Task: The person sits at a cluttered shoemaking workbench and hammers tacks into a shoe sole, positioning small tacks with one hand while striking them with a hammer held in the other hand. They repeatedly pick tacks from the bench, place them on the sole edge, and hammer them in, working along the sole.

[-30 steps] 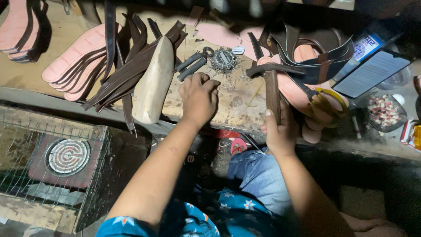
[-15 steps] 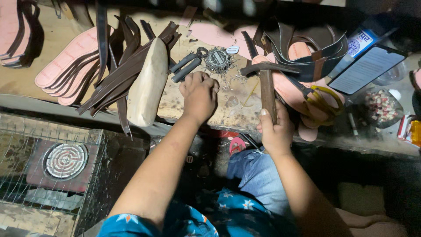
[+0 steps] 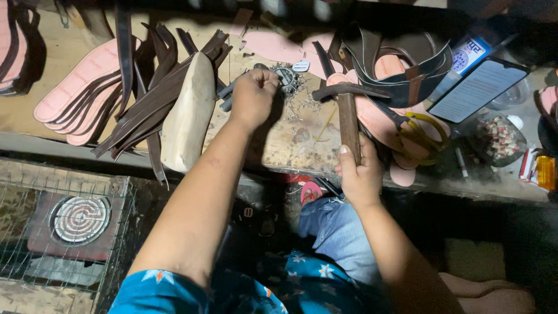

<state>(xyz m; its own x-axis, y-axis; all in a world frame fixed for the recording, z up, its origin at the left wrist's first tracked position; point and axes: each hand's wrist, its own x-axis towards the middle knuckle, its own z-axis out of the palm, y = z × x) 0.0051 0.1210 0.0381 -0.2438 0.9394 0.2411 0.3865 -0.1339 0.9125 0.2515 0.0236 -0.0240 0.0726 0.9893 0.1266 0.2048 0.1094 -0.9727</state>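
My right hand (image 3: 360, 174) grips the wooden handle of a hammer (image 3: 347, 110), whose dark head lies over the workbench (image 3: 290, 145). My left hand (image 3: 253, 96) reaches forward with its fingers pinched at a pile of small metal nails (image 3: 290, 81) in the middle of the bench; whether it holds one I cannot tell. A pale wooden shoe last (image 3: 189, 116) lies just left of my left forearm. Dark brown leather straps (image 3: 145, 99) fan out beside it.
Pink sandal insoles (image 3: 81, 87) lie at the left, more pink soles with dark straps (image 3: 395, 64) at the right. A phone (image 3: 476, 90), yellow-handled scissors (image 3: 424, 131) and a bowl of small pieces (image 3: 494, 136) sit at right. A wire cage over a round coil (image 3: 78, 218) stands below left.
My left hand has moved forward from the bench's middle to the nail pile. My right hand keeps hold of the hammer, now a little lower in view.
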